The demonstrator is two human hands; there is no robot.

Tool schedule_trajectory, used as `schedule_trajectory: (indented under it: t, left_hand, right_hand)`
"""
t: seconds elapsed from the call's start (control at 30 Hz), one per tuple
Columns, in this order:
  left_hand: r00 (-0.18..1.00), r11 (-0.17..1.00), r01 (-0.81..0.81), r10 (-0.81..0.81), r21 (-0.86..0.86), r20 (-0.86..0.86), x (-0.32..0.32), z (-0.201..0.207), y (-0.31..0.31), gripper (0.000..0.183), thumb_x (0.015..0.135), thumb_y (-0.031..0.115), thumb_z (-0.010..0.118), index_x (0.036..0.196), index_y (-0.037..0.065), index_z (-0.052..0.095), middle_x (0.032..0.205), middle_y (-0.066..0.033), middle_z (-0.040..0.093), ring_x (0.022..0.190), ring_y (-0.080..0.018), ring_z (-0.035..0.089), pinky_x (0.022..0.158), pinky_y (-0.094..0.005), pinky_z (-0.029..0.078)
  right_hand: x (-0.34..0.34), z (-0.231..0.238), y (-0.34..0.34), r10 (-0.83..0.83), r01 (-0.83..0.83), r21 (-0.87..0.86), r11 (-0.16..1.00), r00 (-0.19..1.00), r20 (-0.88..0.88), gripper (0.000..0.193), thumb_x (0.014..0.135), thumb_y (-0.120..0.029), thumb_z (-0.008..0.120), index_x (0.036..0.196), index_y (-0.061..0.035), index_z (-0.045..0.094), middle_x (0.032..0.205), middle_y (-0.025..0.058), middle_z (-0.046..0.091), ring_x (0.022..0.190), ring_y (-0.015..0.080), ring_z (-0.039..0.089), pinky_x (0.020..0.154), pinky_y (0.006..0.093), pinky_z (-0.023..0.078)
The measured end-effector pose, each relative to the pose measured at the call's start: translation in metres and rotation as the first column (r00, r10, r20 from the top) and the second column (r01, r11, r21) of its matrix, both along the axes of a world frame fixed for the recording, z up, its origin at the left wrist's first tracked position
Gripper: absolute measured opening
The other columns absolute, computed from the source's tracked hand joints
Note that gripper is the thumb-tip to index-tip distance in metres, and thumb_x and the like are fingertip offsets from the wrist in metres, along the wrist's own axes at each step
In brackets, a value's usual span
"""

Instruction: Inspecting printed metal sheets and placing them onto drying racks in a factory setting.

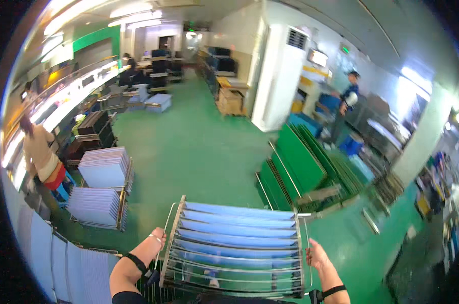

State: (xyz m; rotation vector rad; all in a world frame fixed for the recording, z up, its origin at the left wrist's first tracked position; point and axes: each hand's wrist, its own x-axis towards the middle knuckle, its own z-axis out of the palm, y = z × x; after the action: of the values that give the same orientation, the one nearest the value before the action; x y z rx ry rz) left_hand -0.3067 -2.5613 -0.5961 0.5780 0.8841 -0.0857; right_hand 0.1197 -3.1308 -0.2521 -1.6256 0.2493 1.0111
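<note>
The left hand (159, 238) had its fingers curled round the left handle (167, 221), a thin rod; the right hand (317, 254) had its fingers closed about the right handle (307, 234). Between the two sets of fingers was the rack (172, 238), with pale blue sheets (239, 227) lying in rows across its far part. Toward the body from the fingers, its bars ran across with green floor (181, 152) showing between them. Behind the fingers, each forearm wore a black strap.

Beyond the left fingers and to their left were two loaded racks (123, 207), one behind the other, with pale blue boards. Nearer, left of the same fingers, stood a row of larger pale blue panels (42, 248). Farther out on that side, a person in a beige top (41, 147) was at a brightly lit worktop (69, 111).

Beyond the right fingers, green boards (303, 159) leaned together. Past these, well apart from the fingers, another person in dark clothes (348, 99) stood. Straight ahead of the fingers, far off, were a white cabinet (282, 76) and a brown box (232, 100).
</note>
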Motion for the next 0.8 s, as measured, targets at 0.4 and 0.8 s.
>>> schedule_trajectory:
  t: [0.4, 0.8]
  left_hand:
    - [0.66, 0.742, -0.573, 0.67, 0.349, -0.34, 0.14, 0.225, 0.121, 0.017, 0.074, 0.014, 0.04, 0.057, 0.013, 0.037, 0.048, 0.0009, 0.035, 0.037, -0.0126, 0.026, 0.035, -0.0285, 0.019]
    - [0.513, 0.571, -0.732, 0.821, 0.372, -0.251, 0.233, 0.268, 0.378, 0.019, 0.071, 0.013, 0.039, 0.052, 0.014, 0.039, 0.044, 0.0016, 0.034, 0.034, -0.0103, 0.022, 0.03, -0.0243, 0.016]
  right_hand:
    - [0.212, -0.028, 0.383, 0.298, -0.298, 0.011, 0.955, 0.955, 0.003, 0.042, 0.068, -0.051, 0.055, 0.081, -0.0117, 0.046, 0.063, -0.0029, 0.038, 0.05, 0.0072, 0.033, 0.044, 0.0214, 0.027]
    - [0.361, -0.02, 0.786, 0.51, -0.509, 0.038, 0.86, 0.86, -0.001, 0.042, 0.064, -0.051, 0.06, 0.081, -0.0141, 0.047, 0.06, -0.0037, 0.038, 0.049, 0.0059, 0.034, 0.043, 0.019, 0.029]
